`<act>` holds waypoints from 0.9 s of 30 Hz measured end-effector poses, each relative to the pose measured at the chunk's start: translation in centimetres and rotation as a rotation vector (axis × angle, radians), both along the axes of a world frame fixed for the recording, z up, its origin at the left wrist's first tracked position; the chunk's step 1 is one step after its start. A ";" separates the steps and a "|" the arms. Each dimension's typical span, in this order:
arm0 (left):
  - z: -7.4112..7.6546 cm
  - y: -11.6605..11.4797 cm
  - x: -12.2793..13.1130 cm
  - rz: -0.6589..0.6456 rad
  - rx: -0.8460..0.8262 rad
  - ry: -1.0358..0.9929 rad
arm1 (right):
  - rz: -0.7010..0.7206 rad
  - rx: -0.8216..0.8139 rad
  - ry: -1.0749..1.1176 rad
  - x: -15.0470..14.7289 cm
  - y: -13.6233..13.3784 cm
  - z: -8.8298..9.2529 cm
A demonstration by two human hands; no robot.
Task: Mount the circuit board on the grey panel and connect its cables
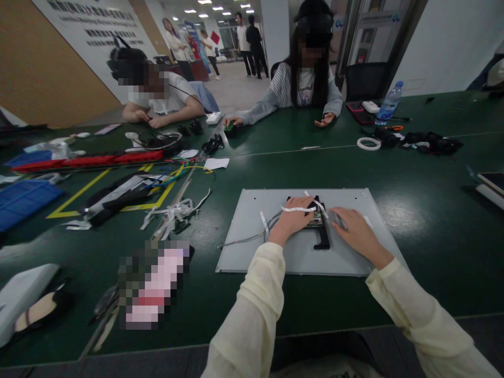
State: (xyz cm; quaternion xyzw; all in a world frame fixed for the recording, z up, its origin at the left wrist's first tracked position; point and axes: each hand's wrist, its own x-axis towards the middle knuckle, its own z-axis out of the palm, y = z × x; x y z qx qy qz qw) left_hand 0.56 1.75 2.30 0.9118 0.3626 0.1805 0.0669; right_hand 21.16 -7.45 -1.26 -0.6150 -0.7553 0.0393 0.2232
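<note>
A pale grey panel (255, 257) lies flat on the table under both hands. On it sits a black bracket (323, 239) around a small green circuit board (316, 219). My left hand (293, 218) is closed over the left side of the board, its fingers partly covering board and bracket. A white tape strip (298, 209) crosses those fingers. Just right of the bracket, my right hand (356, 231) has its fingers stretched out and thumb apart, near another white strip (321, 209). A grey cable (248, 239) runs left from beneath my left hand, with a short tape piece (264, 224) over it.
Left on the green table (220, 320) lie crumpled white strips (173, 215), a blurred-out phone-like object (157, 289) and a blue tray (27, 202). Across sit two people (161, 97) (307, 89) wearing headsets. A tape roll (369, 143) and water bottle (389, 105) stand at the far right.
</note>
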 end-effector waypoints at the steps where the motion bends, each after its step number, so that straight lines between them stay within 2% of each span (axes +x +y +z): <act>1: 0.0 0.0 0.0 0.002 -0.003 0.001 | 0.002 0.000 0.011 0.1 0.1 0.0; 15: 0.0 -0.3 0.0 0.019 0.032 0.080 | 0.025 0.024 0.067 0.1 0.1 0.0; 18: 0.0 -0.5 0.0 0.021 0.041 0.123 | 0.049 0.036 0.034 -0.1 -0.1 0.1; 23: -0.2 -0.4 0.1 0.017 0.065 0.143 | 0.165 0.013 -0.079 -0.6 -0.5 0.6; 27: -0.2 -0.2 0.2 0.027 0.060 0.122 | 0.164 0.005 -0.101 -0.8 -0.5 0.7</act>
